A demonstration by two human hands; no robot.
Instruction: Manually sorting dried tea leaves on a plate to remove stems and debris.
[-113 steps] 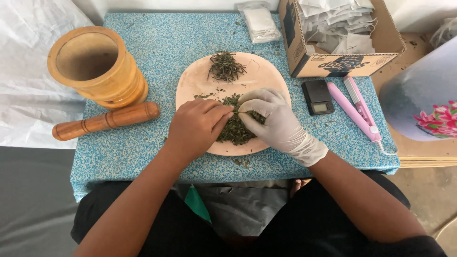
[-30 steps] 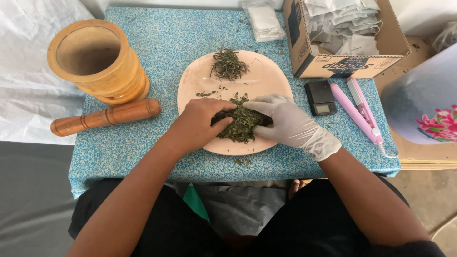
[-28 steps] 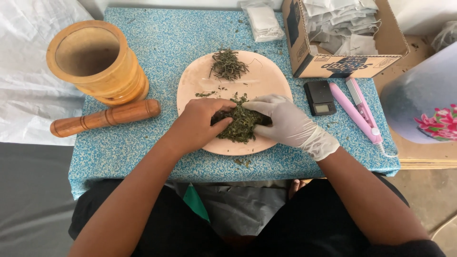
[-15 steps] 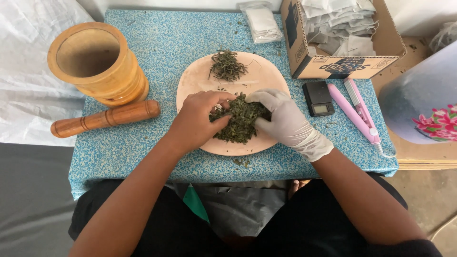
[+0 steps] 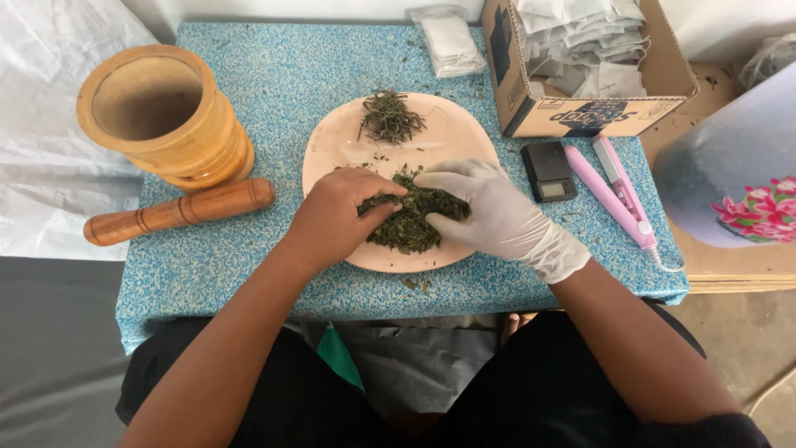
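A round pale pink plate [image 5: 332, 153] sits mid-table. On its near half lies a heap of crumbled dark green dried leaves [image 5: 410, 222]. My bare left hand [image 5: 336, 217] presses into the heap's left side, fingers curled in the leaves. My right hand [image 5: 489, 211], in a white glove, cups the heap from the right and over its top. A smaller bundle of dried stems [image 5: 390, 118] rests at the plate's far edge, apart from both hands.
A wooden mortar [image 5: 157, 116] stands far left with its pestle [image 5: 178, 211] lying in front. Right of the plate are a small black scale [image 5: 549, 172] and a pink flat iron [image 5: 618, 195]. A cardboard box of white sachets [image 5: 584, 66] stands at back right.
Both hands have kept working the leaf heap, squeezing it between them; the right hand shifted slightly over the top. The stem bundle, mortar and pestle have not moved.
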